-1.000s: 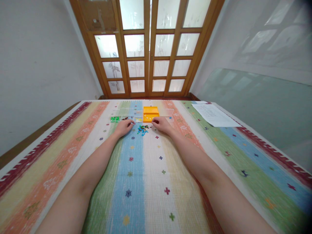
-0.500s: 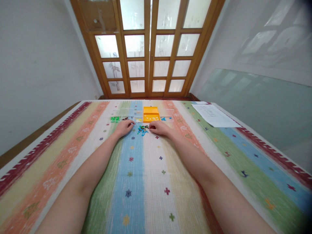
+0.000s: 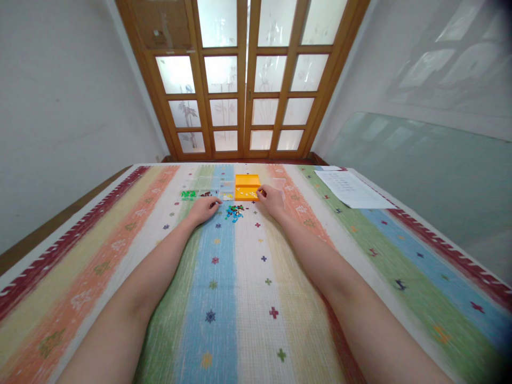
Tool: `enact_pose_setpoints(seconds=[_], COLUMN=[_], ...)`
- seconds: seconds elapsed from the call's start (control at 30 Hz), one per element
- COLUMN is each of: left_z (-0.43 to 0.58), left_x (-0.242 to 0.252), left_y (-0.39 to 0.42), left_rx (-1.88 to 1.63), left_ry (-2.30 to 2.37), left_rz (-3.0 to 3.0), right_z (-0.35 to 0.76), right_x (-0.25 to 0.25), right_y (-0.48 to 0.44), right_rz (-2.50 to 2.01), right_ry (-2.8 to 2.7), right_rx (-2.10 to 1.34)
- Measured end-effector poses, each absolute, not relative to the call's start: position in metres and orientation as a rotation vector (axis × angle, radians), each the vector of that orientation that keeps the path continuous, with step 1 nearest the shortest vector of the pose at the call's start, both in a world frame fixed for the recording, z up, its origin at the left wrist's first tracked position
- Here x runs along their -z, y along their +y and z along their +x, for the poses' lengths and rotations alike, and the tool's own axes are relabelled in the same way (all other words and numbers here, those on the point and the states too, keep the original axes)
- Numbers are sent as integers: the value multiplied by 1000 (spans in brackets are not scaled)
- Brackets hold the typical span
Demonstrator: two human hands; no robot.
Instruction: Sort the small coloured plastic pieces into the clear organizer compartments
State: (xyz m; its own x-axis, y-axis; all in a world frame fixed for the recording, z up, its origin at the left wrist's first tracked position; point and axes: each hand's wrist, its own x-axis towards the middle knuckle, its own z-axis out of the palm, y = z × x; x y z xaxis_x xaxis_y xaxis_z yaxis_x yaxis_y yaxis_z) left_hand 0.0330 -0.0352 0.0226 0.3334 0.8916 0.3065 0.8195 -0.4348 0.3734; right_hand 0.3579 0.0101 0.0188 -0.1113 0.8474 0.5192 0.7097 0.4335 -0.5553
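A mixed pile of tiny blue, green, brown and pale pieces (image 3: 234,213) lies on the cloth. Left of it, my left hand (image 3: 204,209) rests with loosely bent fingers, thumb a little apart, and nothing visible in them. My right hand (image 3: 272,199) is at the right edge of an orange box (image 3: 248,180), thumb and fingertips pinched together; whatever they hold is too small to make out. White pieces (image 3: 241,193) are scattered inside that box. Beyond my left hand, a clear divided case (image 3: 206,184) has green pieces (image 3: 188,194), brown pieces (image 3: 206,194) and yellow pieces (image 3: 228,196) in separate compartments.
Another clear container (image 3: 279,184) stands right of the orange box, partly behind my right hand. Printed paper sheets (image 3: 348,188) lie at the table's far right. A striped tablecloth (image 3: 256,298) covers the table, and glazed wooden doors (image 3: 246,106) stand behind it.
My right hand has moved from beside the mixed pile, away from me and slightly right, to the edge of the orange box. My left hand has stayed in place.
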Motion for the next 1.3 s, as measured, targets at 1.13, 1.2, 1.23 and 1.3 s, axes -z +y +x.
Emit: enact_pose_setpoints(seconds=[1.13, 1.2, 1.23, 1.3], left_z=[34, 34, 34, 35], left_x=[-20, -20, -20, -21], left_y=[-33, -33, -34, -34], left_rx=[-717, -710, -706, -701], left_ry=[1512, 1518, 1524, 1535], left_rz=[2457, 2449, 2443, 2433], right_z=[329, 329, 329, 329], right_x=[-29, -29, -28, -26], right_y=[-19, -19, -18, -17], right_rz=[-927, -921, -911, -884], right_ry=[-2487, -2490, -2495, -2509], right_rx=[-536, -544, -538, -509])
